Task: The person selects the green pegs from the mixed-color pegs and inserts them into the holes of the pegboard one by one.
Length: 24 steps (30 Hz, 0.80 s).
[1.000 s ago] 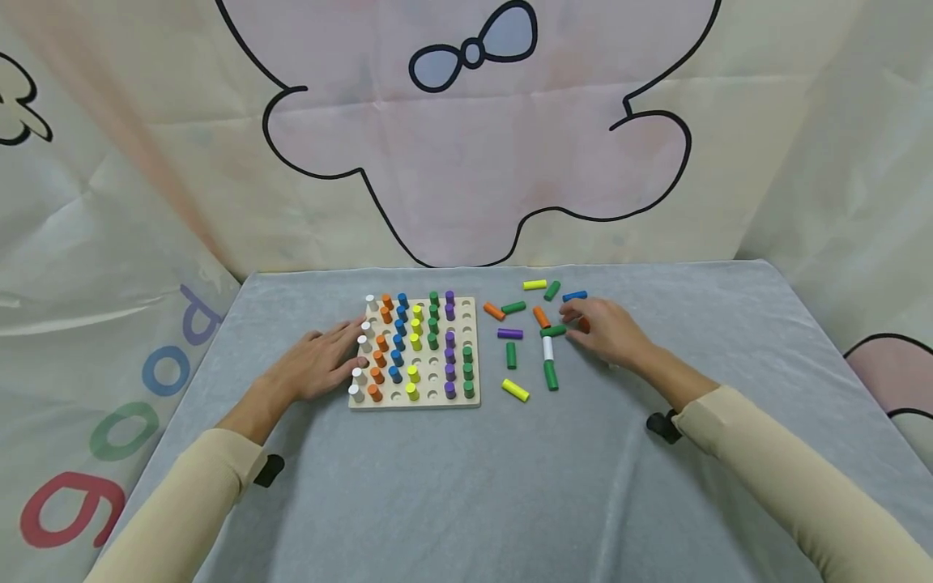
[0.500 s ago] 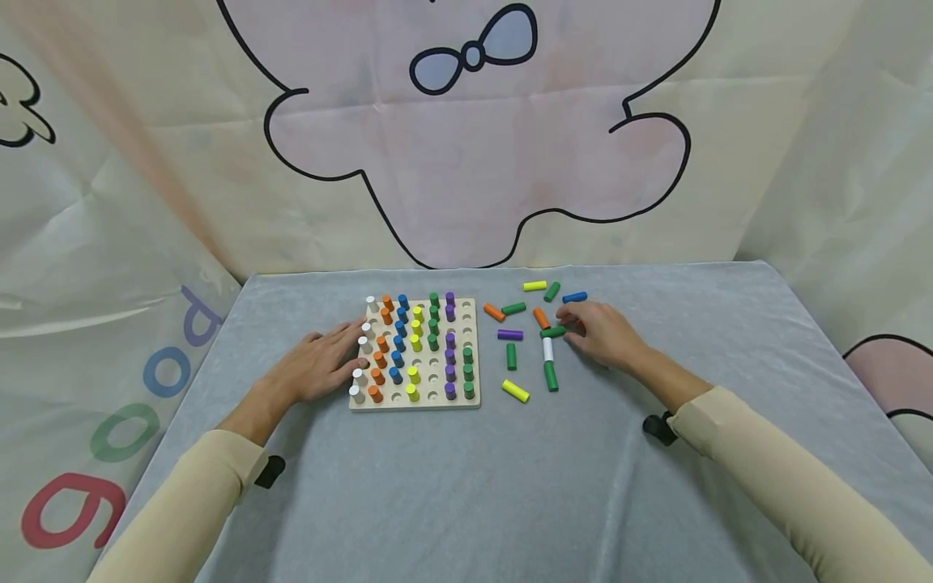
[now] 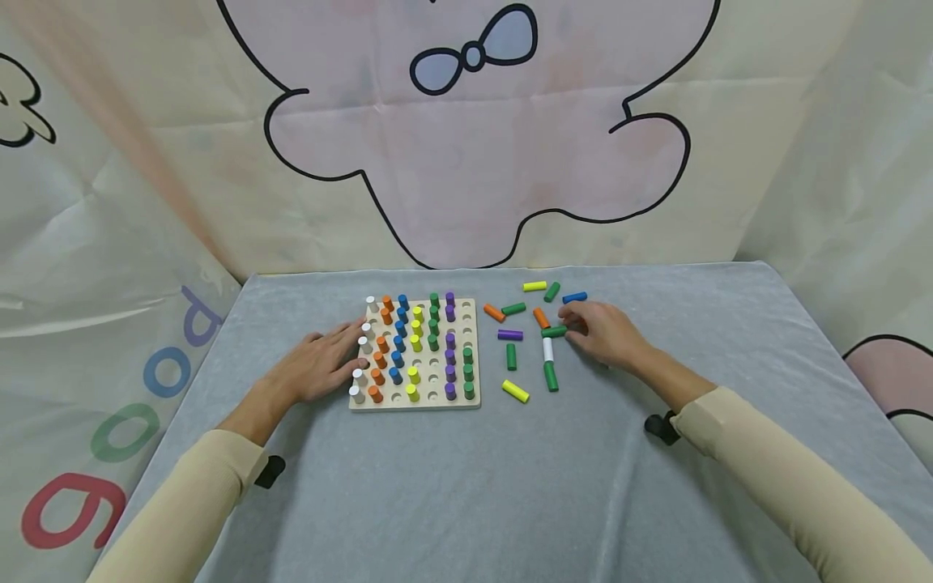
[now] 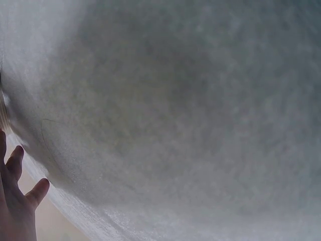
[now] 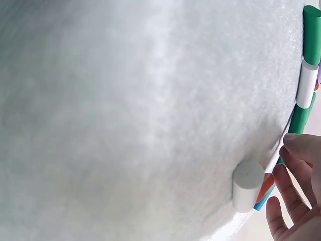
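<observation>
In the head view, my left hand [image 3: 317,364] lies with spread fingers at the left edge of a wooden pegboard [image 3: 473,332], its fingertips touching the board near the white pegs [image 3: 357,393]. The left wrist view shows part of this hand [image 4: 17,201] at the lower left. Among loose pegs right of the board is my right hand [image 3: 605,330], beside a green peg [image 3: 554,331]. In the right wrist view its fingers bend loosely, thumb near the green peg [image 5: 299,119], with no peg plainly gripped. A white peg [image 5: 246,193] lies below the fingers.
Loose pegs lie around: yellow [image 3: 515,391], purple [image 3: 509,334], orange [image 3: 541,317], blue [image 3: 574,297] and several green [image 3: 511,356]. Upright coloured pegs stand in columns on the board, with some bare holes. Grey cloth [image 3: 452,486] covers the table; a printed curtain [image 3: 466,162] hangs behind.
My right hand has shifted slightly left. An orange peg that showed by its fingertips a second ago is now hidden. My left hand and the board have stayed put.
</observation>
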Tool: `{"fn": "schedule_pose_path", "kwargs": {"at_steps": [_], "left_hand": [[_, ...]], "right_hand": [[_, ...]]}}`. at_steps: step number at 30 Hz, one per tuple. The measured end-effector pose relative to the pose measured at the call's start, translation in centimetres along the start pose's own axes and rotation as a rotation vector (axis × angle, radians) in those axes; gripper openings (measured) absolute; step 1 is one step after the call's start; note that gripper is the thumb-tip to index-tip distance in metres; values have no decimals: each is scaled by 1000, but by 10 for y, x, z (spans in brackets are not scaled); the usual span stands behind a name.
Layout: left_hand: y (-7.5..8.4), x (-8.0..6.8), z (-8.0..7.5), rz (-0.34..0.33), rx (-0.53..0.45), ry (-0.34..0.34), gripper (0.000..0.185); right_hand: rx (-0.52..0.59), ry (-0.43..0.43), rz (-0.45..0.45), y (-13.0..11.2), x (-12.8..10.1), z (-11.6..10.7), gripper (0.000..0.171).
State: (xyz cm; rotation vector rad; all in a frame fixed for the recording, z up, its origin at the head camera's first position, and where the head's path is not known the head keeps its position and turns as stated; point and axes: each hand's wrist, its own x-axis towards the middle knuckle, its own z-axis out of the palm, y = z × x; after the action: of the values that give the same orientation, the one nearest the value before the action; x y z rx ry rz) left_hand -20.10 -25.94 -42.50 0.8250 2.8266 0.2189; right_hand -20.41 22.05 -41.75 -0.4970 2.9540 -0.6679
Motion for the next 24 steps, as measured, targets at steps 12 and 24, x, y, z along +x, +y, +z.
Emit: {"fn": "schedule_pose_path", "kwargs": {"at_steps": [12,24], "left_hand": [[-1,1,0,10,5,4,76],[-1,0,0,10,3,1,75]], "right_hand": [[50,63,-58,-4,-3,-5,31],[72,110,-105,-13,1,-9,30]]}}
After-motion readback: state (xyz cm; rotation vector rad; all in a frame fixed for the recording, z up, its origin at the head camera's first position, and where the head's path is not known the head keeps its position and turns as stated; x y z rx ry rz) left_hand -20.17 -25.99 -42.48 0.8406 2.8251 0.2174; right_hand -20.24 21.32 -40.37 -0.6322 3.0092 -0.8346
